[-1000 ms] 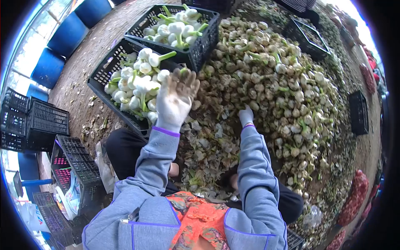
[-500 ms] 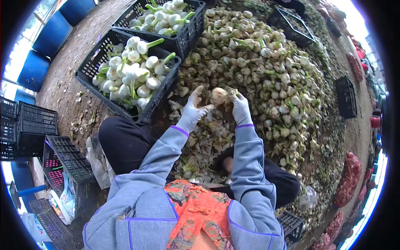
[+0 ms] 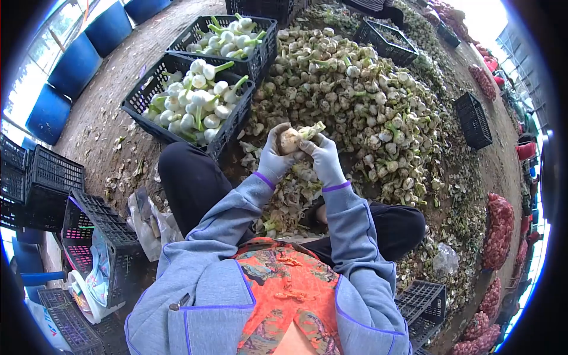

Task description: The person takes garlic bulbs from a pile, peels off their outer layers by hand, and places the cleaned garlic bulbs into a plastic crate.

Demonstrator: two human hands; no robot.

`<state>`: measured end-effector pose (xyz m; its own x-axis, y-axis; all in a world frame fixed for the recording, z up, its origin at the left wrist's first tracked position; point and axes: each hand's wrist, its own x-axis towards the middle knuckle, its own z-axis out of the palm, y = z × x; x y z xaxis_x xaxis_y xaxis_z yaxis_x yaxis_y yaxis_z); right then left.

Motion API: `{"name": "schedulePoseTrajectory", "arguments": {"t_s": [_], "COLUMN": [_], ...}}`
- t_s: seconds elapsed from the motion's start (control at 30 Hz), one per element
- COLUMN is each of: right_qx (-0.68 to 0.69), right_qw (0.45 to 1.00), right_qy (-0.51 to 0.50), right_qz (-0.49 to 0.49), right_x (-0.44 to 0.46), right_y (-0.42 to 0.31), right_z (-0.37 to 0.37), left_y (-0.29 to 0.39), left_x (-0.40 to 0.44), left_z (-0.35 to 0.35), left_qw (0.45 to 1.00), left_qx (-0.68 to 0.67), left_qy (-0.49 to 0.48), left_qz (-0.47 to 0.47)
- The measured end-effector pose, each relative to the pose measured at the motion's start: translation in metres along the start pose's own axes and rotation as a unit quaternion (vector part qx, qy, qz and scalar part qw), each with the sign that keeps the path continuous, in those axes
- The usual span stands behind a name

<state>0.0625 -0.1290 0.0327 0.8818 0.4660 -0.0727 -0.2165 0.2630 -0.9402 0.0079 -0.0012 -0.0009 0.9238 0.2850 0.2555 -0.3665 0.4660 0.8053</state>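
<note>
A garlic bulb (image 3: 289, 142) with a short pale stalk is held up in front of my body, the stalk pointing right. My left hand (image 3: 273, 158), in a whitish glove soiled at the fingers, wraps round the bulb from the left. My right hand (image 3: 325, 161), gloved alike, has its thumb and fingers closed on the bulb near the base of the stalk. Just beyond both hands lies a large pile of untrimmed garlic (image 3: 355, 106). Loose peeled skins (image 3: 287, 204) cover the ground below my wrists.
Left of the pile, a black crate (image 3: 228, 139) holds cleaned white garlic, with a second filled crate (image 3: 260, 59) behind it. More black crates (image 3: 56, 171) stand at far left beside blue tubs (image 3: 50, 112). Red mesh sacks (image 3: 498, 231) line the right. Another person (image 3: 378, 7) sits at the back.
My left hand has closed round the garlic bulb, where it was open beside it before. The bulb has shifted left, and its stalk now shows. The camera view has tilted slightly.
</note>
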Motion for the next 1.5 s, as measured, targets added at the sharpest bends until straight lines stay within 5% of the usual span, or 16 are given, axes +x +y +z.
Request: {"name": "schedulePoseTrajectory", "arguments": {"t_s": [0.13,0.33,0.4,0.53,0.6,0.67,0.73,0.8,0.93,1.0,1.03,1.13,1.33,1.4,1.5], "right_qx": [-0.021,-0.311,-0.28,-0.201,-0.244,-0.274,-0.16,-0.116,-0.221,-0.225,-0.056,0.056,0.048,-0.106,-0.134], "right_qw": [0.999,0.926,0.942,0.969,0.96,0.948,0.983,0.99,0.972,0.97,0.994,0.991,0.99,0.993,0.971], "right_qy": [-0.029,-0.027,-0.023,-0.042,-0.01,-0.016,-0.017,-0.007,0.031,0.082,0.084,0.075,0.087,0.056,0.198], "right_qz": [-0.001,-0.211,-0.184,-0.137,-0.137,-0.159,-0.088,-0.082,-0.073,-0.036,0.029,0.095,0.097,0.021,-0.01], "right_x": [-0.016,-0.019,-0.02,-0.024,-0.024,-0.021,-0.023,-0.019,-0.016,-0.016,-0.021,-0.016,-0.018,-0.012,0.004], "right_y": [-0.006,-0.013,-0.012,-0.011,-0.011,-0.008,-0.011,-0.002,0.005,0.011,0.004,0.006,0.005,0.02,0.034], "right_z": [0.002,-0.005,-0.006,-0.002,0.0,-0.005,-0.006,-0.009,-0.01,-0.004,0.003,-0.005,0.002,-0.003,-0.027], "left_y": [0.018,0.025,0.035,0.028,0.015,0.015,0.038,0.035,0.007,0.004,0.007,0.015,0.006,0.002,0.023], "left_x": [-0.012,-0.02,-0.022,-0.02,-0.02,-0.021,-0.021,-0.021,-0.018,-0.017,-0.019,-0.014,-0.011,-0.011,-0.007], "left_z": [0.002,-0.007,-0.008,-0.01,-0.01,-0.014,-0.012,-0.014,-0.019,-0.021,-0.018,-0.023,-0.027,-0.026,-0.028], "left_qw": [0.998,0.996,0.964,0.959,0.99,0.985,0.976,0.968,0.98,0.982,0.984,0.977,0.982,0.984,0.984], "left_qx": [0.005,-0.045,-0.156,-0.167,0.131,0.169,0.025,-0.004,-0.006,0.167,0.131,0.143,0.033,0.082,0.004], "left_qy": [0.031,-0.005,0.019,0.019,-0.028,-0.03,-0.009,0.007,0.08,0.041,0.059,0.046,0.065,0.057,0.022], "left_qz": [-0.056,-0.081,-0.213,-0.227,-0.039,-0.01,-0.217,-0.25,-0.181,-0.078,-0.106,-0.152,-0.174,-0.145,-0.179]}}
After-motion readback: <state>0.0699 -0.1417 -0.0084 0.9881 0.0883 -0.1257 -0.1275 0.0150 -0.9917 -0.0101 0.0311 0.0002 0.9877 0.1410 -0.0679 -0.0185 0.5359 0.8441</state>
